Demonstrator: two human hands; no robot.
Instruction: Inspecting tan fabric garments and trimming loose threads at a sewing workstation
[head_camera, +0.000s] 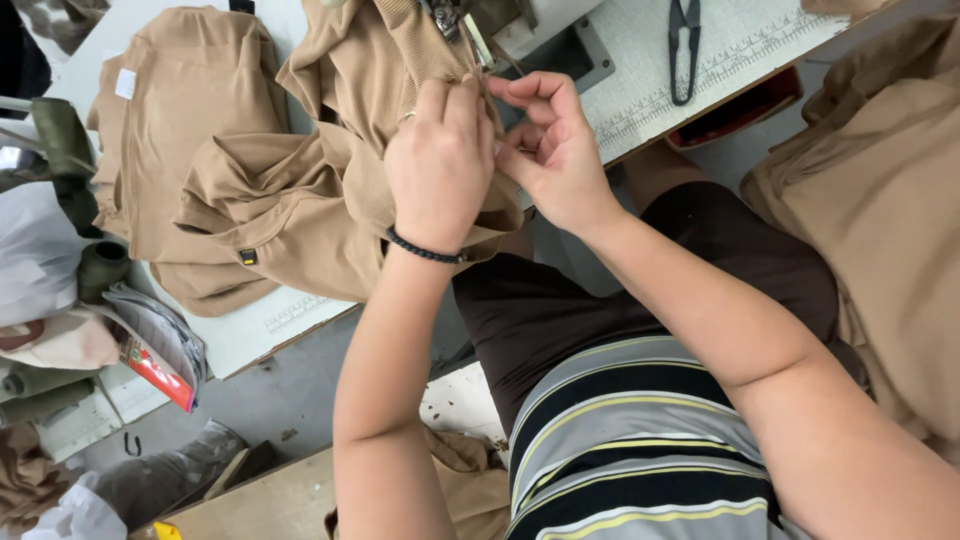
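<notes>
My left hand (440, 165) pinches a ribbed edge of a tan garment (300, 190) just below the sewing machine's presser foot (452, 18). My right hand (555, 150) meets it from the right, fingertips closed on the same edge of cloth. The garment lies bunched on the white work table (250, 335), spreading to the left. A dark bracelet circles my left wrist, and a ring shows on one finger.
Black thread snips (684, 45) lie on the table at the upper right beside a printed ruler. More tan fabric (880, 200) hangs at the right. Bags, rolled cloth and papers (150, 340) crowd the left; a wooden board (260, 500) sits on the floor below.
</notes>
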